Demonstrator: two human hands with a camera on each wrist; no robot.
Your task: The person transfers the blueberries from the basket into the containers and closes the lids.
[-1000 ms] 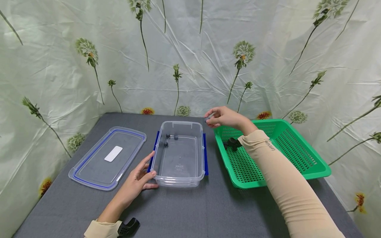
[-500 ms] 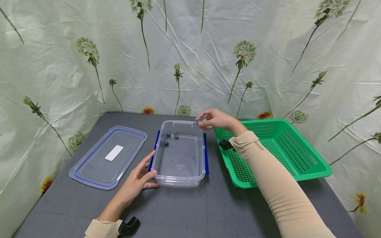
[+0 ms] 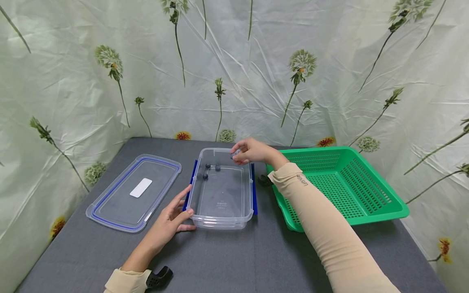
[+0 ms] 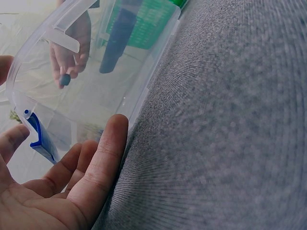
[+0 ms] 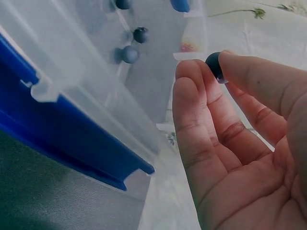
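Pale flower-print sheeting (image 3: 238,61) is hanging behind everything; dark grey table covering (image 3: 227,260) is running under it all, matte, probably limiting sliding. Green basket (image 3: 399,209) is sitting at your right, left part hidden behind your right sleeve (image 3: 322,219), likely placed for that arm; can't tell what's lying in the covered part. Clear container (image 3: 220,193) is standing between basket and lid, seemingly so both hands are reaching it easily. Lid (image 3: 121,199) is lying flat at your left, off, leaving the container's top uncovered. Blue side clips (image 3: 254,191) are hanging outside the walls, out of the opening's way. Your left hand (image 3: 166,224) is resting at the near left corner, thumb at the rim, fingers spread and not clenched, presumably bracing it. Your right hand (image 3: 254,151) is hovering over the container's far right part, thumb and fingertips pinching one dark-blue ball (image 5: 214,64); fingertip hold is suiting something so small and round. Three loose balls (image 3: 218,168) are sitting on the container floor, toward the far left.
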